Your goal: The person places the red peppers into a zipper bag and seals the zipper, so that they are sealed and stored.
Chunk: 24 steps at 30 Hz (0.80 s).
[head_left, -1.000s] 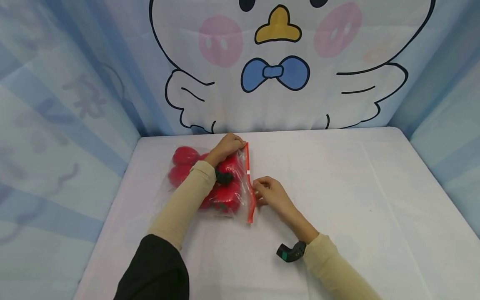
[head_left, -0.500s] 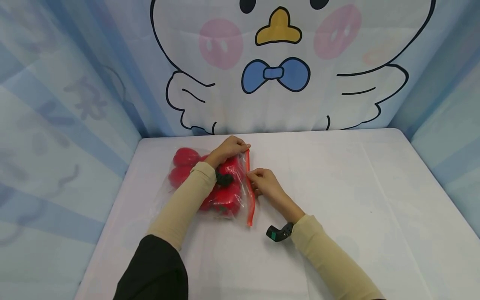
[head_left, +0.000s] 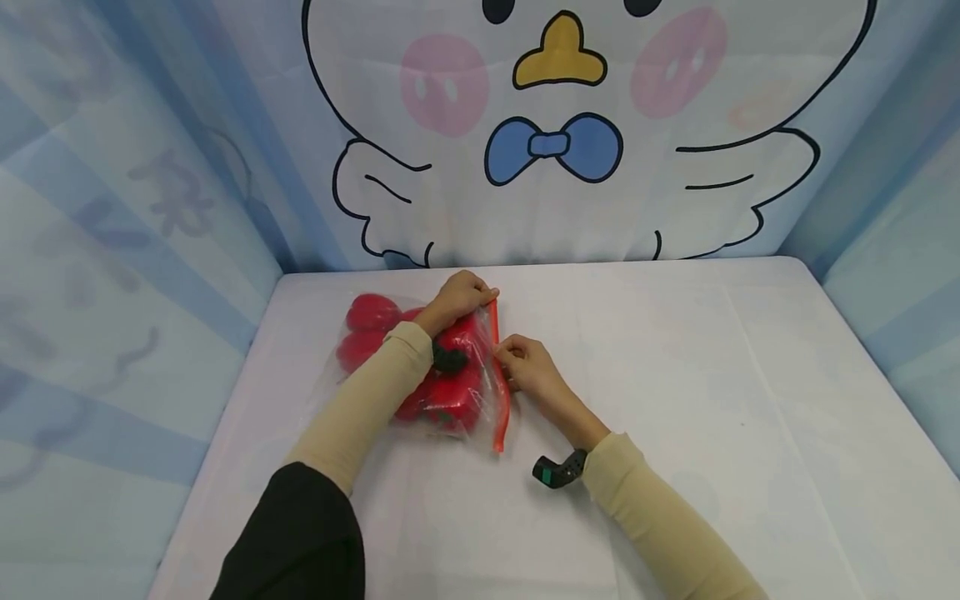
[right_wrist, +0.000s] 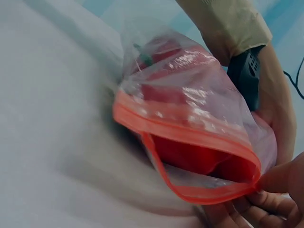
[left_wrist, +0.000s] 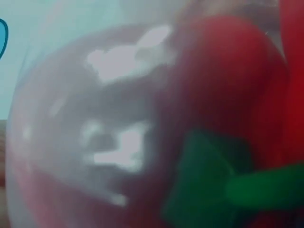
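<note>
A clear zip bag (head_left: 487, 408) with a red-orange zip strip (head_left: 501, 421) lies on the table, holding several red bell peppers (head_left: 372, 312). My left hand (head_left: 457, 300) reaches over the bag and grips the far end of its mouth. Near the strip's middle, my right hand (head_left: 531, 367) pinches the edge between thumb and fingers. In the right wrist view the bag's mouth (right_wrist: 199, 194) gapes near the right hand (right_wrist: 280, 199), with red peppers visible inside. The left wrist view is filled by a pepper (left_wrist: 228, 66) with a green stem (left_wrist: 266, 187), seen through plastic.
The white table (head_left: 675, 375) extends to the right and front of the bag. A printed cloth with a cartoon bow tie (head_left: 553, 147) hangs behind it, and blue-white curtains (head_left: 97, 292) stand at the sides. Each wrist carries a black camera (head_left: 558, 471).
My right hand has moved from beside the strip to up and left, and now pinches it. My left hand has shifted slightly right at the strip's far end.
</note>
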Motion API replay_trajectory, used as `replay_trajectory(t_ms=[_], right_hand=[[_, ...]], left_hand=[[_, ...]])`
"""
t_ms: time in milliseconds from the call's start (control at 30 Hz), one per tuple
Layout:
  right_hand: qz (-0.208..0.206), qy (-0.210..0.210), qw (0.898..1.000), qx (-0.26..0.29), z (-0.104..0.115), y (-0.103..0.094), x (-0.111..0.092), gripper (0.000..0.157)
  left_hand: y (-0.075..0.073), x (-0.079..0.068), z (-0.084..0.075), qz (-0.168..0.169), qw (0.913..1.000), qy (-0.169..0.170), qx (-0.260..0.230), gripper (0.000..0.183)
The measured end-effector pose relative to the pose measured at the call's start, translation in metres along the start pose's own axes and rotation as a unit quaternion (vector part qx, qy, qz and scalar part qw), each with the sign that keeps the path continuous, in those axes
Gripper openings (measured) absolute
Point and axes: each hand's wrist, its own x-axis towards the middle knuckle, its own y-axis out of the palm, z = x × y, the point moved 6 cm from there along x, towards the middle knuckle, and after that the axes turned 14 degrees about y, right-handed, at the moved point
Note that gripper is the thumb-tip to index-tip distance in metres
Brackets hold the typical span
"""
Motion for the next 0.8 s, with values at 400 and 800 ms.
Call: replay_trajectory(t_ms=[400, 800], right_hand=[[0.038, 0.014, 0.999, 0.026, -0.016, 0.006, -0.025, 0.020], [0.044, 0.022, 0.996, 0.078, -0.035, 0.015, -0.053, 0.017]], left_hand=[[-0.004, -0.004, -0.004, -0.007, 0.9999, 0.009, -0.006, 0.033], [-0.002, -0.003, -0.002, -0.006, 1.0000, 0.004, 0.001, 0.033]])
